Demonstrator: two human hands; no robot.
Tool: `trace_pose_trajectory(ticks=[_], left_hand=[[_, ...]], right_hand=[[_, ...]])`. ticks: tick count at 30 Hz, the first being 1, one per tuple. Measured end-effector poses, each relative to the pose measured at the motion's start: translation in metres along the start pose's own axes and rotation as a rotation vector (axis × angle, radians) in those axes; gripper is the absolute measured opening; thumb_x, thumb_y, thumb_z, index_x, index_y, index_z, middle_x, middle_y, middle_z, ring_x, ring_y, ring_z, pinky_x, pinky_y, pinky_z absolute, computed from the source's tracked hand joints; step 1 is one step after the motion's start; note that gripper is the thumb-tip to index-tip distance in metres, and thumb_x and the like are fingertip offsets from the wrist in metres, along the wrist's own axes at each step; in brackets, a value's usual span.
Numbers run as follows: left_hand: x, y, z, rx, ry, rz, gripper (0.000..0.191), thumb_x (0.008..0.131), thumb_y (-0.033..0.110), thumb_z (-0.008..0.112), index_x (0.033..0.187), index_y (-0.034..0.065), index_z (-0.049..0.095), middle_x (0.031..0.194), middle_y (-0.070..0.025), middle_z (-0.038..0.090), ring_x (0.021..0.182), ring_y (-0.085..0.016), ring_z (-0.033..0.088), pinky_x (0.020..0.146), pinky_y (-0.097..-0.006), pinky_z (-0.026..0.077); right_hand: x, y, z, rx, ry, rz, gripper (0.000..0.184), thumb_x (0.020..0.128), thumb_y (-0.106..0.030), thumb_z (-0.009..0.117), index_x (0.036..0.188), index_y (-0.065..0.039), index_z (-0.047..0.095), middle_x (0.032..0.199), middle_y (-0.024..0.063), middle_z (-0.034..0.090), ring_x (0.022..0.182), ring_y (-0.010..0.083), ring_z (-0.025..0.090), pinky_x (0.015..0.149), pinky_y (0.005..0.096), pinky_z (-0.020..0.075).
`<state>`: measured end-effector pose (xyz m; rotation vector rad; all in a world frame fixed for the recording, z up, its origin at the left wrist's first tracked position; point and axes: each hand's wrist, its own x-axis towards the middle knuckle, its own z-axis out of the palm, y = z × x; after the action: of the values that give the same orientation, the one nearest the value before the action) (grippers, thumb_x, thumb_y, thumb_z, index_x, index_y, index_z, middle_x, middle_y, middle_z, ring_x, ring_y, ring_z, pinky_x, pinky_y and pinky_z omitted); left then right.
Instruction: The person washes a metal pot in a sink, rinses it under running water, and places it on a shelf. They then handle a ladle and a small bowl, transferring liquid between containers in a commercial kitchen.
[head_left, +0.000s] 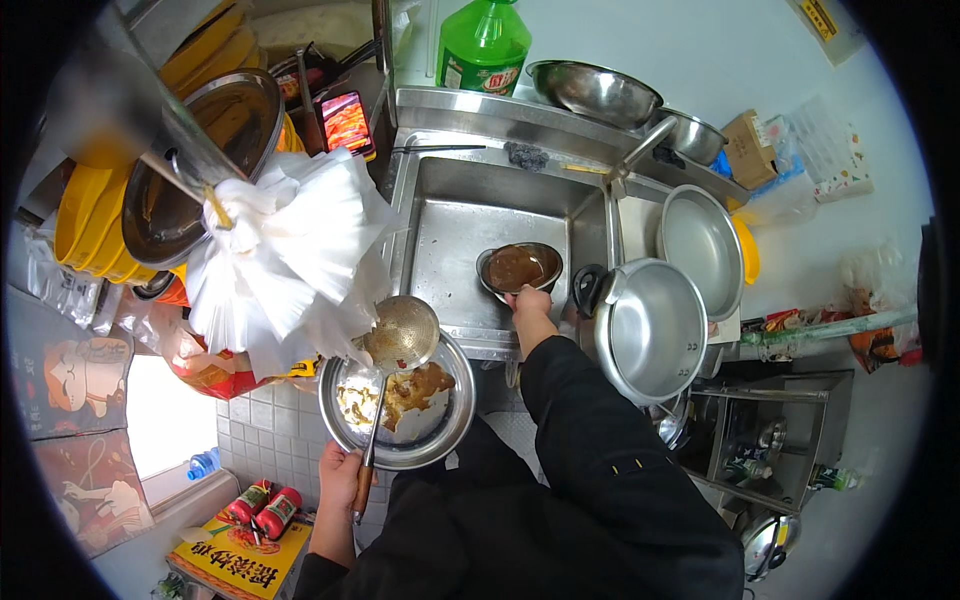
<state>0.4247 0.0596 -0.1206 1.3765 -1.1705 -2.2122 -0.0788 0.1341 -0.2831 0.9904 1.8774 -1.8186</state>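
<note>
My left hand (341, 469) is closed at the rim of a round stainless steel basin (466, 390), with the wooden handle (364, 484) of a skimmer against its fingers. Brown, oily residue (416, 394) covers part of the basin's bottom. Over the basin's far edge lies the skimmer's perforated bowl (405, 334). My right hand (532, 304) grips the near rim of a small dark bowl (553, 262), holding it over the steel sink (450, 247). Something brown and glossy (514, 268) shows inside; whether it is liquid I cannot tell.
White plastic bags (292, 255) hang at left, close to the skimmer. Right of the sink stand a faucet (616, 202), an aluminium pot (652, 330) and another pan (701, 251). Behind are a green jug (484, 49), steel bowls (596, 94) and a lit phone (347, 124).
</note>
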Motion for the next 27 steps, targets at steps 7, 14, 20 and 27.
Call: trace_pose_trajectory(ticks=[7,14,20,27], left_hand=[[0.017,0.003,0.006,-0.032,0.035,-0.015,0.014,0.098,-0.002,0.050,0.109,0.0019,0.057,0.081,-0.0124,0.067,0.051,-0.020,0.062,0.046,-0.0326,0.054],[0.025,0.013,0.008,-0.072,0.001,-0.017,0.015,0.100,0.000,0.048,0.110,0.0026,0.059,0.084,-0.0113,0.069,0.055,-0.019,0.064,0.049,-0.0314,0.054],[0.033,0.011,0.006,-0.048,0.026,-0.016,0.014,0.100,-0.001,0.049,0.110,0.0024,0.059,0.082,-0.0110,0.069,0.055,-0.019,0.064,0.048,-0.0319,0.054],[0.041,0.006,0.003,-0.040,0.004,-0.033,0.014,0.100,0.000,0.049,0.110,0.0038,0.057,0.082,-0.0127,0.068,0.050,-0.021,0.062,0.045,-0.0329,0.053]], right_hand=[[0.016,0.003,-0.004,-0.205,0.002,-0.069,0.029,0.095,-0.003,0.063,0.119,0.014,0.060,0.110,0.0242,0.069,0.071,0.0316,0.074,0.050,0.0369,0.0625],[0.049,0.014,0.000,-0.372,-0.006,-0.156,0.028,0.095,-0.007,0.065,0.114,0.013,0.061,0.104,0.0262,0.072,0.074,0.0348,0.075,0.058,0.0403,0.0617],[0.084,0.019,0.008,-0.733,0.035,-0.299,0.037,0.090,-0.018,0.072,0.114,0.008,0.064,0.111,0.0300,0.071,0.107,0.0454,0.069,0.092,0.0486,0.0552],[0.027,-0.007,0.016,-1.083,0.136,-0.591,0.036,0.090,-0.017,0.072,0.118,0.003,0.063,0.112,0.0245,0.069,0.100,0.0391,0.069,0.088,0.0452,0.0557]])
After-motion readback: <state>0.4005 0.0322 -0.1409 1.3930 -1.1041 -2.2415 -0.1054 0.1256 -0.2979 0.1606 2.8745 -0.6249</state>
